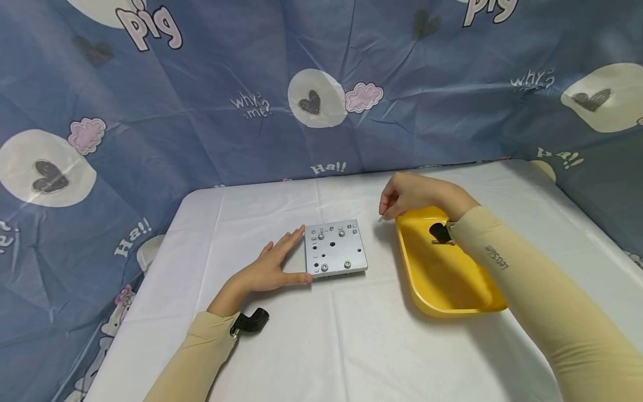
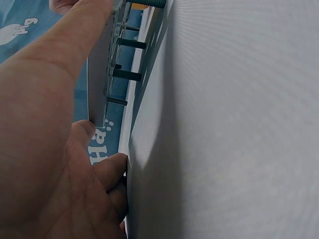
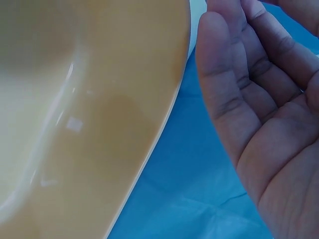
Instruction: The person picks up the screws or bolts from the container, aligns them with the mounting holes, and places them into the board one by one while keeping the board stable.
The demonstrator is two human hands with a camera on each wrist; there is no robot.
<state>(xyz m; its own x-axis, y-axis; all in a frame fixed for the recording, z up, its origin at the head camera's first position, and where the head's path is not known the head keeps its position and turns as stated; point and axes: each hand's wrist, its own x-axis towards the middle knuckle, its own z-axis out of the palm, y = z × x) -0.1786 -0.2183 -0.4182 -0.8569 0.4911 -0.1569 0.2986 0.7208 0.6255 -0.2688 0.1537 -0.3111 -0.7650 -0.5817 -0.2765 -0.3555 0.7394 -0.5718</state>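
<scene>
A grey metal plate (image 1: 335,248) with several holes and screws in it lies mid-table on the white cloth. My left hand (image 1: 281,261) lies flat beside it, straight fingers along its left edge and thumb at its front corner. In the left wrist view the left hand (image 2: 50,124) presses against the plate's edge (image 2: 107,59), and screw shafts (image 2: 127,74) stick out under the plate. My right hand (image 1: 399,202) hovers over the far end of a yellow tray (image 1: 452,290) and pinches a small silver screw (image 1: 382,218). The right wrist view shows only the palm (image 3: 259,114) and the tray's wall (image 3: 99,124).
A blue patterned cloth (image 1: 201,128) hangs behind the table and down its sides. The white tablecloth (image 1: 351,346) reaches the near edge. Black wrist camera mounts sit on the left sleeve (image 1: 251,322) and the right sleeve (image 1: 439,233).
</scene>
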